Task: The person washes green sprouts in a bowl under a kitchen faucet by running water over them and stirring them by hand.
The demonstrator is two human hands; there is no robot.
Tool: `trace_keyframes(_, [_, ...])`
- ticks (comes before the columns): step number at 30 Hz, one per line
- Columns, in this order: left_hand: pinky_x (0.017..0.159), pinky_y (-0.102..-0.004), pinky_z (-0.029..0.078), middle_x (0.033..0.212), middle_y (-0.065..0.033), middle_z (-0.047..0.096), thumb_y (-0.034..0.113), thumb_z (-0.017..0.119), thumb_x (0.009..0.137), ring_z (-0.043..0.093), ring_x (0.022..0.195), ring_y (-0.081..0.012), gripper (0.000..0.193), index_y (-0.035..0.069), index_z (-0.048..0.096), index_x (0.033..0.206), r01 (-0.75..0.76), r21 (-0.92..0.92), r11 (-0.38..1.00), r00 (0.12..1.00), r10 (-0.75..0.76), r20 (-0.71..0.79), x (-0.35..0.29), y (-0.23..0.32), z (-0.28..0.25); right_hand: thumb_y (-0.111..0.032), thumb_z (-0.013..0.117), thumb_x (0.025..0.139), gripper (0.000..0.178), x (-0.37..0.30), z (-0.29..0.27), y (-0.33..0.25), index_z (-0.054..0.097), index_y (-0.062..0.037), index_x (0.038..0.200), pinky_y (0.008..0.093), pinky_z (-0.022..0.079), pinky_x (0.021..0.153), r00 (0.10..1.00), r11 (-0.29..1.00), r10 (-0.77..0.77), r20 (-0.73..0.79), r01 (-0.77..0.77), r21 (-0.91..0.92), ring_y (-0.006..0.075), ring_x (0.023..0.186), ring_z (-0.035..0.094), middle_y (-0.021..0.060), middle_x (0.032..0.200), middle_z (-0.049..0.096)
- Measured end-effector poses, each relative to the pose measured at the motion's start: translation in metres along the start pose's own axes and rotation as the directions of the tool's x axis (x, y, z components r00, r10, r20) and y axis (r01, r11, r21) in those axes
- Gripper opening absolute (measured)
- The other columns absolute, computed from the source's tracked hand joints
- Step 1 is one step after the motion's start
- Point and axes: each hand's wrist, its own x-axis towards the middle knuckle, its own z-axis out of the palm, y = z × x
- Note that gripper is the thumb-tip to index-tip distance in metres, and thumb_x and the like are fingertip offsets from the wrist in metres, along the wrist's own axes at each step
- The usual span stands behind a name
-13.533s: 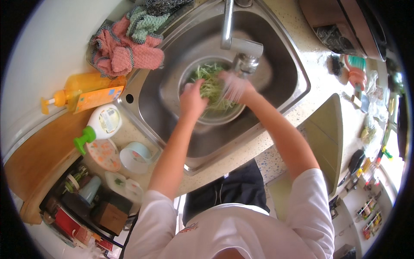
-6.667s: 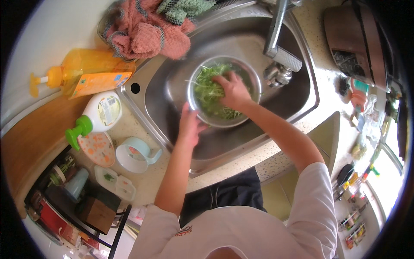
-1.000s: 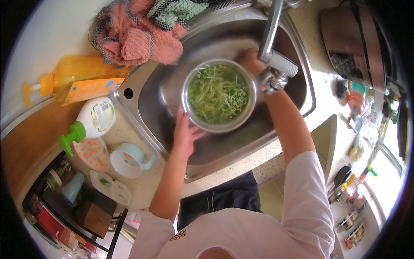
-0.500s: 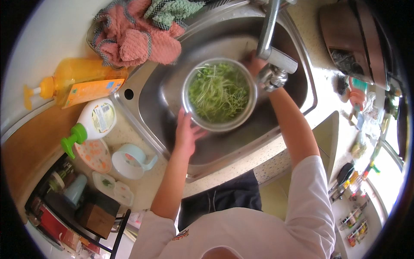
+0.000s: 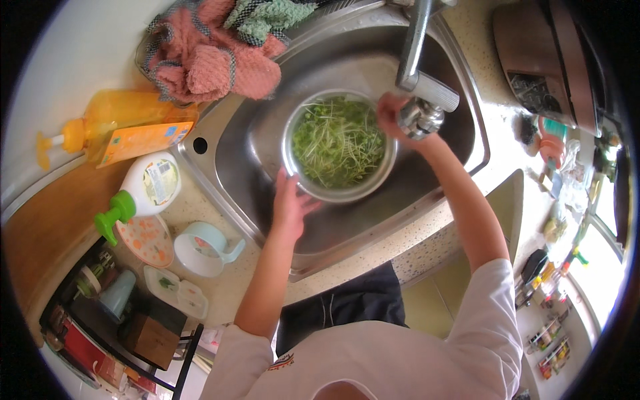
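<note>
A round metal bowl (image 5: 339, 195) full of thin green sprouts (image 5: 337, 143) in water is in the sink basin. At its lower left side, my left hand (image 5: 291, 208) grips the bowl, with one finger up at the rim and the others along the side. My right hand (image 5: 392, 115) is over the bowl's right rim, close beside the faucet (image 5: 420, 113). The faucet head hides part of that hand and wrist. Its fingers are blurred, so whether they grip the rim cannot be told.
The steel sink (image 5: 427, 187) surrounds the bowl. Pink towels (image 5: 213, 67) lie at the upper left, above an orange pump bottle (image 5: 127, 127) and a white bottle with green pump (image 5: 153, 180). A pale blue cup (image 5: 203, 250) stands left of the sink; a brown appliance (image 5: 547, 67) is at the right.
My right hand has come out from behind the faucet to the bowl's right rim, and the right elbow has swung outward. The left hand and the bowl have hardly moved.
</note>
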Motion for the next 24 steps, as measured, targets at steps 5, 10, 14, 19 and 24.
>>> trace_keyframes(5, [0.102,-0.0597,0.049,0.143,-0.0135,0.053,0.023,0.049,0.098,0.061,0.122,-0.036,0.064,0.025,0.024,0.157,0.025,-0.023,0.999,0.997,-0.024,0.074,0.009,-0.003,0.003,-0.03,0.081,0.08,0.065,-0.008,0.047,-0.057,0.056,-0.0132,0.138,0.0479,0.049,0.106,0.94,0.703,-0.258,0.223,0.341,-0.625,0.0366,0.125,0.055,0.0176,0.14,0.052])
trace_keyframes(10, [0.098,-0.0624,0.053,0.139,-0.0146,0.055,0.013,0.049,0.098,0.064,0.117,-0.036,0.056,0.022,0.032,0.15,0.125,-0.092,0.988,0.992,-0.121,0.047,0.02,-0.005,0.014,-0.055,0.081,0.076,0.093,0.017,0.07,-0.067,0.043,-0.0215,0.154,0.0553,0.042,0.111,0.944,0.626,-0.224,0.243,0.33,-0.706,0.043,0.135,0.046,0.0193,0.147,0.046])
trace_keyframes(14, [0.087,-0.0529,0.062,0.133,-0.0149,0.06,0.007,0.044,0.102,0.071,0.104,-0.0333,0.049,0.019,0.033,0.148,0.075,0.005,0.997,0.997,-0.075,-0.012,0.027,-0.014,0.01,-0.066,0.078,0.073,0.102,0.024,0.081,-0.055,0.04,-0.0235,0.157,0.0572,0.039,0.112,0.959,0.656,-0.135,0.25,0.275,-0.703,0.0444,0.136,0.044,0.0195,0.149,0.044])
trace_keyframes(19, [0.083,-0.046,0.065,0.132,-0.0148,0.06,0.004,0.045,0.104,0.072,0.101,-0.0314,0.046,0.016,0.034,0.147,0.022,0.076,0.997,0.999,-0.019,-0.034,0.017,-0.017,0.019,-0.066,0.078,0.074,0.101,0.021,0.079,-0.035,0.04,-0.0227,0.157,0.0568,0.039,0.11,0.964,0.759,-0.125,0.235,0.246,-0.603,0.0428,0.135,0.046,0.0205,0.146,0.046])
trace_keyframes(24, [0.082,-0.0453,0.065,0.138,-0.0154,0.055,0.003,0.044,0.103,0.071,0.104,-0.0311,0.055,0.02,0.027,0.152,-0.003,0.095,0.995,1.0,0.002,0.011,0.003,-0.01,0.031,-0.066,0.078,0.075,0.099,0.024,0.071,-0.03,0.041,-0.0221,0.156,0.0537,0.041,0.11,0.956,0.794,-0.141,0.256,0.263,-0.548,0.0425,0.134,0.048,0.0207,0.144,0.047])
